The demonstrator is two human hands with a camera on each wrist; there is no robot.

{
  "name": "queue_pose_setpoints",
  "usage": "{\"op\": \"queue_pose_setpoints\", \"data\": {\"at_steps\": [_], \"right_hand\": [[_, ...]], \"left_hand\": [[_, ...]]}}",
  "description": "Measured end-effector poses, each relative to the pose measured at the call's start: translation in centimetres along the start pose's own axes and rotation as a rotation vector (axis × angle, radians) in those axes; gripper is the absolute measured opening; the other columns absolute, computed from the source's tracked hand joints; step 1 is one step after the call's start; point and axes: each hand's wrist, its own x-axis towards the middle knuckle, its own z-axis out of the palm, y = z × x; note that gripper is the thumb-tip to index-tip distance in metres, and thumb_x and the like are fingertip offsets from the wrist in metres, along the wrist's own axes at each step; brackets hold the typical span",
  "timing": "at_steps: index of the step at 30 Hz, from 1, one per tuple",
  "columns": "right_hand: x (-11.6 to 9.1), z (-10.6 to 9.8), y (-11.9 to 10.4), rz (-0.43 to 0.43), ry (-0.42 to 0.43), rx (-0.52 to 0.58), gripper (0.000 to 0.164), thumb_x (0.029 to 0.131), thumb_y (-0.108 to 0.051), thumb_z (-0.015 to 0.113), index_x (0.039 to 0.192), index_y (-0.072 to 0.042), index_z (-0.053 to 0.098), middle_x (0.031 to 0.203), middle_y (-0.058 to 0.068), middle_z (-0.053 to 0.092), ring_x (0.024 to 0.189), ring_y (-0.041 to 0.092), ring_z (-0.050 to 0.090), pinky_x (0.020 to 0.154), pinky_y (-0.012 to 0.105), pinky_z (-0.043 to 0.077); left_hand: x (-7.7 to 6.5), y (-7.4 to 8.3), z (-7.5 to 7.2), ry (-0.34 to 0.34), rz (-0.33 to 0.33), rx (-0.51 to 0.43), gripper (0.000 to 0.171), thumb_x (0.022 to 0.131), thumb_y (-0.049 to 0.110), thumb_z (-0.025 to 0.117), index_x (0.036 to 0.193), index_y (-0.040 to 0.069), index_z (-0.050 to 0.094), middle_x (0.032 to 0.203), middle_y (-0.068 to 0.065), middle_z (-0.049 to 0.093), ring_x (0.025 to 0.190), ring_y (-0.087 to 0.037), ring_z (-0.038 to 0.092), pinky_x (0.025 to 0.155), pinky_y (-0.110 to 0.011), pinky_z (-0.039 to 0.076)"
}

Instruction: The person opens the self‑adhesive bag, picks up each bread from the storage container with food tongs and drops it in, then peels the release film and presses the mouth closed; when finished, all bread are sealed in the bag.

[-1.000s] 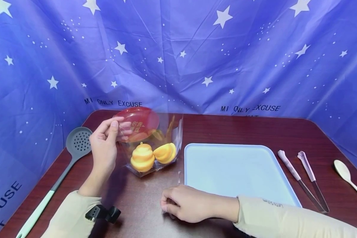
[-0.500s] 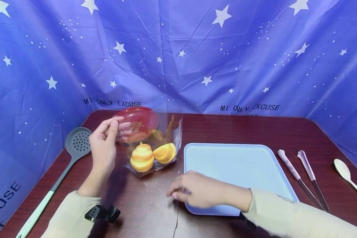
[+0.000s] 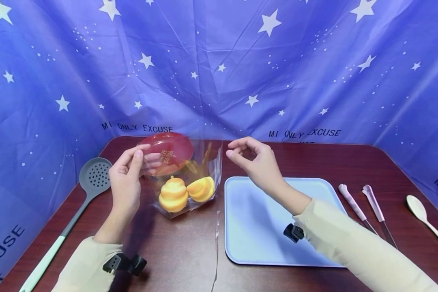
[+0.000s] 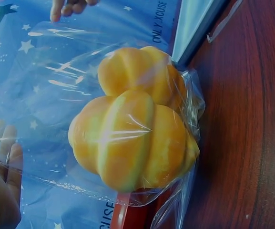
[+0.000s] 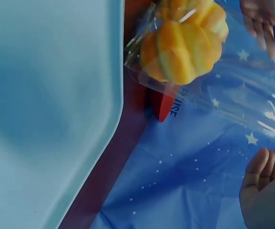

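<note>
A clear plastic bag [image 3: 198, 152] stands upright on the table with two yellow, ridged, bun-like pieces inside. One is a stacked gourd shape with a small loop on top [image 3: 173, 194]; the other piece [image 3: 201, 189] leans beside it. My left hand [image 3: 129, 170] pinches the bag's upper left edge between thumb and fingers, some of which show through the film. At the bag's upper right edge is my right hand [image 3: 259, 162], its fingers curved, thumb and index tips slightly apart. Behind the bag is a red round dish [image 3: 168, 148] with gold characters, partly covered by it.
Right of the bag lies a light blue tray [image 3: 248, 251], with a thin clear plastic strip [image 3: 217, 235] along its left side. A grey slotted skimmer [image 3: 96, 174] is at the left. Tongs [image 3: 379, 215] and a cream spoon [image 3: 417, 207] lie at the right.
My right hand has let go of the clear strip near the tray's front left corner and risen up and away to the bag's right edge. The left hand stays put.
</note>
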Motion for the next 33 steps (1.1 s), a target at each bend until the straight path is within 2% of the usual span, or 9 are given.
{"op": "queue_pose_setpoints", "data": {"at_steps": [4, 9, 12, 16, 19, 22, 28, 31, 33], "right_hand": [[0.8, 0.4, 0.6, 0.039, -0.085, 0.068, 0.027, 0.080, -0.021, 0.070, 0.104, -0.010, 0.063, 0.090, 0.004, 0.062, 0.081, 0.016, 0.058, 0.070, 0.031, 0.048], [1.2, 0.9, 0.6, 0.065, -0.189, 0.067, 0.030, 0.083, -0.020, 0.067, 0.110, -0.010, 0.062, 0.101, 0.003, 0.063, 0.094, 0.016, 0.058, 0.081, 0.034, 0.047], [1.0, 0.9, -0.4, 0.057, -0.192, 0.048, 0.023, 0.085, -0.018, 0.065, 0.105, -0.006, 0.065, 0.100, 0.005, 0.065, 0.094, 0.018, 0.057, 0.082, 0.034, 0.045], [0.9, 0.9, -1.3, 0.048, -0.169, 0.046, 0.018, 0.085, -0.012, 0.064, 0.098, 0.000, 0.067, 0.094, 0.009, 0.066, 0.092, 0.019, 0.057, 0.082, 0.034, 0.044], [0.9, 1.0, -1.4, 0.056, -0.159, 0.059, 0.017, 0.085, -0.011, 0.064, 0.097, 0.001, 0.067, 0.091, 0.009, 0.066, 0.085, 0.020, 0.057, 0.076, 0.032, 0.046], [1.0, 1.0, -1.0, 0.071, -0.155, 0.096, 0.017, 0.085, -0.013, 0.064, 0.096, 0.000, 0.067, 0.089, 0.009, 0.065, 0.078, 0.022, 0.057, 0.071, 0.030, 0.048], [1.5, 0.5, 0.7, 0.043, -0.169, 0.293, 0.018, 0.086, -0.019, 0.064, 0.094, -0.002, 0.064, 0.092, 0.008, 0.067, 0.086, 0.022, 0.062, 0.077, 0.035, 0.051], [1.3, -0.2, -0.3, 0.011, -0.168, 0.395, 0.016, 0.087, -0.013, 0.062, 0.094, 0.002, 0.062, 0.093, 0.012, 0.067, 0.088, 0.024, 0.063, 0.080, 0.037, 0.050], [1.0, -0.7, -0.9, -0.003, -0.168, 0.423, 0.015, 0.087, -0.011, 0.061, 0.095, 0.002, 0.061, 0.092, 0.013, 0.067, 0.089, 0.024, 0.063, 0.082, 0.037, 0.049]], "left_hand": [[-0.2, 0.3, 0.0, 0.001, -0.028, 0.018, 0.026, 0.094, 0.009, 0.049, 0.109, -0.011, 0.056, 0.090, -0.018, 0.067, 0.076, -0.028, 0.066, 0.061, -0.030, 0.054], [-0.6, 0.5, -0.3, -0.025, -0.052, 0.057, 0.030, 0.095, 0.013, 0.046, 0.114, -0.008, 0.055, 0.093, -0.017, 0.067, 0.080, -0.028, 0.066, 0.066, -0.032, 0.053], [-0.9, 0.4, -0.7, -0.077, -0.062, 0.096, 0.029, 0.096, 0.010, 0.044, 0.118, -0.006, 0.054, 0.097, -0.018, 0.066, 0.086, -0.030, 0.064, 0.073, -0.033, 0.052], [-1.4, 0.5, -1.1, -0.146, -0.096, 0.214, 0.027, 0.093, 0.005, 0.049, 0.118, -0.004, 0.055, 0.101, -0.015, 0.066, 0.093, -0.027, 0.063, 0.081, -0.030, 0.049], [-1.7, 1.0, -0.8, -0.146, -0.119, 0.316, 0.025, 0.091, 0.007, 0.054, 0.111, -0.006, 0.060, 0.099, -0.011, 0.067, 0.092, -0.020, 0.063, 0.079, -0.024, 0.049], [-1.8, 1.8, -0.4, -0.118, -0.117, 0.362, 0.024, 0.090, 0.008, 0.056, 0.105, -0.009, 0.062, 0.096, -0.010, 0.068, 0.089, -0.016, 0.064, 0.077, -0.022, 0.049], [-1.4, 2.0, -0.9, -0.104, -0.086, 0.294, 0.023, 0.091, 0.008, 0.054, 0.106, -0.006, 0.063, 0.094, -0.011, 0.068, 0.085, -0.020, 0.065, 0.075, -0.028, 0.051], [-1.0, 2.2, -1.2, -0.106, -0.057, 0.205, 0.024, 0.092, 0.007, 0.052, 0.107, -0.009, 0.061, 0.094, -0.014, 0.068, 0.083, -0.024, 0.066, 0.070, -0.030, 0.052], [-0.8, 2.5, -1.2, -0.108, -0.039, 0.145, 0.025, 0.092, 0.005, 0.050, 0.107, -0.012, 0.059, 0.093, -0.016, 0.067, 0.083, -0.024, 0.066, 0.069, -0.031, 0.053]]}}
